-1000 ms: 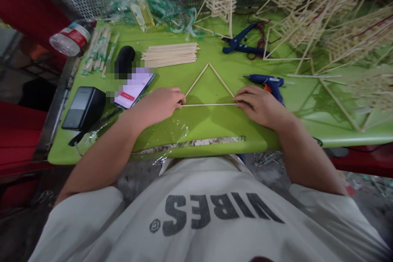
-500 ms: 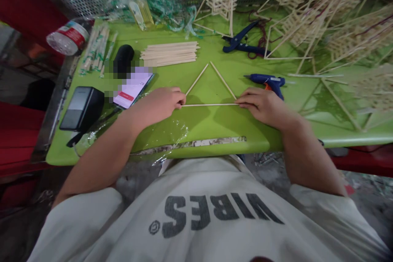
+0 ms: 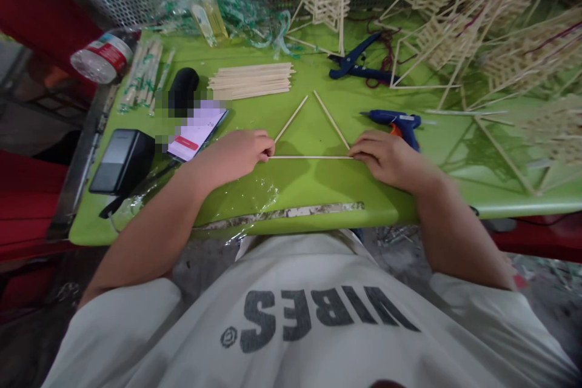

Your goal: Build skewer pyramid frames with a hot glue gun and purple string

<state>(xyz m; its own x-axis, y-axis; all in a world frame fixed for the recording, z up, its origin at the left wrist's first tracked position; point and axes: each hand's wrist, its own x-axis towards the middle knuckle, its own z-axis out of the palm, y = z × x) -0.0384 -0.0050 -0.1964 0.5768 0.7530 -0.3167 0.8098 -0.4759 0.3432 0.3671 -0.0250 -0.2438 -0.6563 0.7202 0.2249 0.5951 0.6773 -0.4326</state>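
Three thin wooden sticks form a triangle on the green table (image 3: 313,188), its top corner apart by a small gap. My left hand (image 3: 249,151) pinches the lower left corner, where the bottom stick (image 3: 311,157) meets the left slanted stick (image 3: 291,120). At the other end my right hand (image 3: 386,154) is closed on the lower right corner, by the foot of the right slanted stick (image 3: 331,119). My fingers hide both joints. To the right of the triangle lies a blue glue gun (image 3: 402,120).
Behind the triangle lie a pile of bare sticks (image 3: 252,80) and a blue cutter (image 3: 357,60). On the left are a phone (image 3: 195,133), a black power bank (image 3: 122,160) and wrapped sticks (image 3: 143,76). Stick frames (image 3: 454,30) crowd the right; a bottle (image 3: 204,9) stands behind.
The top of the right slanted stick has shifted slightly right, widening the gap at the top corner. Both hands stay almost where they were.
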